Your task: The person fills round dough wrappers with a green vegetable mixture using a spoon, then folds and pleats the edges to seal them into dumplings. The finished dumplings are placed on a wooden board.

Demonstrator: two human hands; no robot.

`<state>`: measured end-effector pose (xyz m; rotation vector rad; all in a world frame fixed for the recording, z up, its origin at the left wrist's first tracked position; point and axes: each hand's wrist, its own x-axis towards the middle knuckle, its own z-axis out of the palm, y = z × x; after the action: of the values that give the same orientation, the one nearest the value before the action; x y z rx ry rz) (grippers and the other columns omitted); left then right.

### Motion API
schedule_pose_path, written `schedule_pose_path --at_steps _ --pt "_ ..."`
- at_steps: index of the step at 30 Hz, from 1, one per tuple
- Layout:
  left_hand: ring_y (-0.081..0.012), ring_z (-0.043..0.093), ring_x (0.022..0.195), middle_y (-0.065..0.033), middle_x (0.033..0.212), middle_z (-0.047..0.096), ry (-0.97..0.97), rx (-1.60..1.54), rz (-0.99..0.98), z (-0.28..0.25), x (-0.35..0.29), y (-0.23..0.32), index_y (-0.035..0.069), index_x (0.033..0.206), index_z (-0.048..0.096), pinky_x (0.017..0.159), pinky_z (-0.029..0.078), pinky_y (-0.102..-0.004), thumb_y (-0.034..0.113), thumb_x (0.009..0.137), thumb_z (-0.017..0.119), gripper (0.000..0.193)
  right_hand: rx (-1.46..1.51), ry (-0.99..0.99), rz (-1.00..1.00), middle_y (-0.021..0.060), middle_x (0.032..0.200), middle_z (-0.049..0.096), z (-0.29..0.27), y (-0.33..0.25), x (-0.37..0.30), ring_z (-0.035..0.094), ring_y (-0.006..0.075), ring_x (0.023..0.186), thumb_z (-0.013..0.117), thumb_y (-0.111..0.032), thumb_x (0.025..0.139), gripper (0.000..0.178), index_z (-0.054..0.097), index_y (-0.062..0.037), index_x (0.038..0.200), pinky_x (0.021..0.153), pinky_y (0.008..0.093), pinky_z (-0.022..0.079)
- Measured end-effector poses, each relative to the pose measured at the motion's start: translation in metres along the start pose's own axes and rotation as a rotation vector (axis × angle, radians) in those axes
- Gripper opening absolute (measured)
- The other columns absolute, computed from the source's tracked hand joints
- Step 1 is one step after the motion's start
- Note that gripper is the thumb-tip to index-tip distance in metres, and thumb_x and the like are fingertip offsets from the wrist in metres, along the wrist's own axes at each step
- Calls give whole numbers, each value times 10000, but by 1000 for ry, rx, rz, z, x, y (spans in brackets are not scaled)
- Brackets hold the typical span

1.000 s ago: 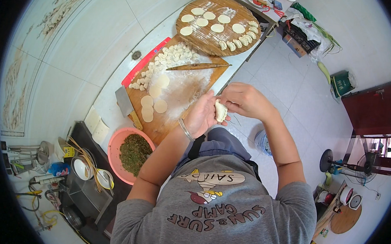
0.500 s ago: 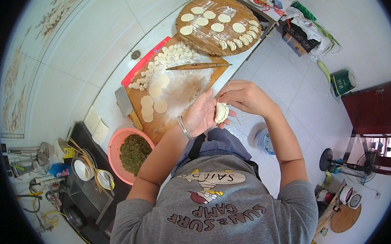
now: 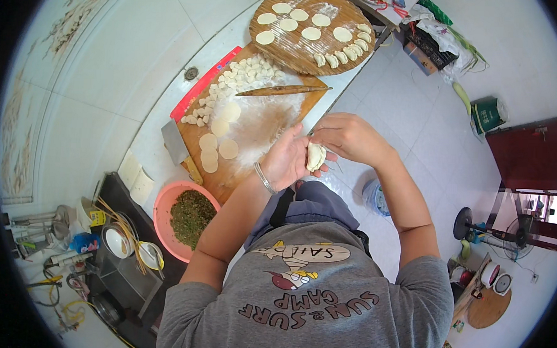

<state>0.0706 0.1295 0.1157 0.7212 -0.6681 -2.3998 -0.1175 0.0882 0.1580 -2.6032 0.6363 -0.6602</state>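
Observation:
A pale folded dumpling point(image 3: 316, 157) rests in the fingers of my left hand point(image 3: 288, 159), which is held palm up and curled under it. My right hand point(image 3: 347, 138) pinches the dumpling's far end, its fingertips partly hidden behind the folded dough. Beyond my hands lies a floured wooden board point(image 3: 261, 133) with several round wrappers point(image 3: 228, 149), many small dough pieces point(image 3: 249, 72) and a tapered rolling pin point(image 3: 283, 91). To the left of my left forearm stands a pink bowl point(image 3: 162, 226) of chopped green filling point(image 3: 191, 217).
A round wooden board point(image 3: 306, 35) at the back carries more wrappers and a row of finished dumplings point(image 3: 341, 57). A cleaver point(image 3: 175, 142) lies at the board's left edge. A blue bucket point(image 3: 375, 198) stands on the floor, right of my legs. A fan point(image 3: 466, 224) is at far right.
My hands stay nearly in place. The right fingers have shifted slightly along the dumpling's edge, and the dumpling is turned a little.

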Motion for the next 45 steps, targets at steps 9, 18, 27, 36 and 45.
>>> schedule_pose_path --at_steps 9,18,27,36,45 --pt "-187 544 1020 -95 1140 546 126 -272 195 -19 57 4 10 1257 430 905 432 -357 524 946 228 634 11 170 706 151 870 629 34 19 2 627 334 744 679 -234 754 265 650 -44 935 656 410 503" --pt "-243 489 1157 -129 1241 496 205 -265 226 -58 105 18 -1 1325 362 1006 379 -403 564 925 310 694 64 289 845 194 885 627 61 85 29 631 378 799 685 -164 703 280 640 -11 933 700 432 513" --pt "-359 530 1113 -260 1281 467 430 -227 171 -119 114 13 -32 1365 281 949 428 -432 580 908 365 768 -301 265 993 221 960 601 102 225 92 635 371 823 606 -102 774 183 613 18 912 723 430 531" --pt "-321 543 1085 -233 1239 510 577 -285 221 -138 136 20 -12 1351 336 936 433 -413 575 922 340 727 -418 34 952 219 970 584 132 279 106 648 352 837 599 -110 793 199 589 28 936 691 399 548" --pt "-277 588 965 -162 1096 609 1311 534 344 -227 90 -63 20 1210 512 831 473 -383 261 917 526 380 -236 194 777 164 980 593 105 204 102 600 352 916 648 -214 784 239 608 -52 955 703 446 517"
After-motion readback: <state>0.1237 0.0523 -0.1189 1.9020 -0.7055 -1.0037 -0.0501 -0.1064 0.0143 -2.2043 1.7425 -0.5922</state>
